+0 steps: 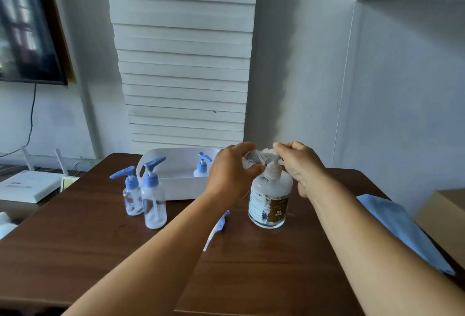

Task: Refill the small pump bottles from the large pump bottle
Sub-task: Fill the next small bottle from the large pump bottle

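The large clear plastic pump bottle (269, 200), with a white pump head and a brown-and-white printed label, stands upright on the dark brown wooden table (264, 273), a little right of the table's middle. Above it, the right hand (299, 164) comes in from five o'clock and rests on the top of the white pump head, its fingers curled down over the nozzle. The left hand (232, 169), reaching from seven o'clock, is closed around a small clear bottle (251, 159) held tilted at the nozzle's tip; the fingers hide most of that bottle, so how its mouth meets the nozzle cannot be told. On the table at about eight o'clock from the large bottle lies a loose blue pump top (219, 227) with its white dip tube pointing toward the near edge. Well off at nine o'clock stand two small clear pump bottles with blue pump heads, touching or nearly so: the nearer one (154, 205) and the one behind it (131, 197), which carries a printed pattern. At eleven o'clock sits a white plastic handled caddy (176, 187), and inside it another small bottle with a blue pump (202, 167) stands upright. At three o'clock a folded light blue cloth (402, 232) lies along the table's right edge.
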A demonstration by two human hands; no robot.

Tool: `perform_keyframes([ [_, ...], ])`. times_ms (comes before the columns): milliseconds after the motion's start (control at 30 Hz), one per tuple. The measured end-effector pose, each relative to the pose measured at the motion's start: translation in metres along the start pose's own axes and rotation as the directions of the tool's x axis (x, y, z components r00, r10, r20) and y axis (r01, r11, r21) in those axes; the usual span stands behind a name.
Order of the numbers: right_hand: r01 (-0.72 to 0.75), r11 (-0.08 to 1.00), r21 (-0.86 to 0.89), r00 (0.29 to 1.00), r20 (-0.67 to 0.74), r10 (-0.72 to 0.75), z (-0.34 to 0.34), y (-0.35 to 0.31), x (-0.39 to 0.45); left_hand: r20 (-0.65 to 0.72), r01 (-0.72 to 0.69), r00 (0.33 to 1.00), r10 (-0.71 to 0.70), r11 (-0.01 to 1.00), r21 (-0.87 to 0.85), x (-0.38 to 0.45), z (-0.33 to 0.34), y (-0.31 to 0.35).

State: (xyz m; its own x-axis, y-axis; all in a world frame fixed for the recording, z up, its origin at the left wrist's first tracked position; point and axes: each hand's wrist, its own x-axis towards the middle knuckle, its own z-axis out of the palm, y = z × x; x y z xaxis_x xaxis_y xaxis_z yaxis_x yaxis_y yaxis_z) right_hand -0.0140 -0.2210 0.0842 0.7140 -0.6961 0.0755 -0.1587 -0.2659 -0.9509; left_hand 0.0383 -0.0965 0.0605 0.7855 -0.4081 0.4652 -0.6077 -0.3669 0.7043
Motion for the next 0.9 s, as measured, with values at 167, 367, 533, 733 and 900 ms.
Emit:
perform_keyframes([
  [167,-0.019,0.999,0.04,1.0,-0.008,0.019,0.003,0.007,0.0,0.009,-0.002,1.0,0.002,1.0,0.014,0.0,0.001,-0.001],
  [367,-0.022,0.999,0.024,1.0,0.004,0.022,0.001,0.002,-0.002,0.008,0.009,1.0,-0.009,1.0,-0.005,-0.002,0.0,-0.001],
  [533,-0.009,0.999,0.032,1.0,-0.011,0.01,0.003,0.006,-0.001,0.014,0.007,1.0,-0.007,1.0,0.008,0.0,0.0,0.0],
  [733,-0.006,1.0,0.022,1.0,-0.016,0.006,0.005,0.005,-0.003,0.018,0.022,1.0,-0.022,1.0,-0.004,-0.002,-0.001,-0.001],
  [900,0.008,0.999,0.044,1.0,-0.031,-0.006,0.004,0.008,0.0,0.006,0.003,1.0,-0.003,1.0,-0.002,0.0,-0.001,0.002],
])
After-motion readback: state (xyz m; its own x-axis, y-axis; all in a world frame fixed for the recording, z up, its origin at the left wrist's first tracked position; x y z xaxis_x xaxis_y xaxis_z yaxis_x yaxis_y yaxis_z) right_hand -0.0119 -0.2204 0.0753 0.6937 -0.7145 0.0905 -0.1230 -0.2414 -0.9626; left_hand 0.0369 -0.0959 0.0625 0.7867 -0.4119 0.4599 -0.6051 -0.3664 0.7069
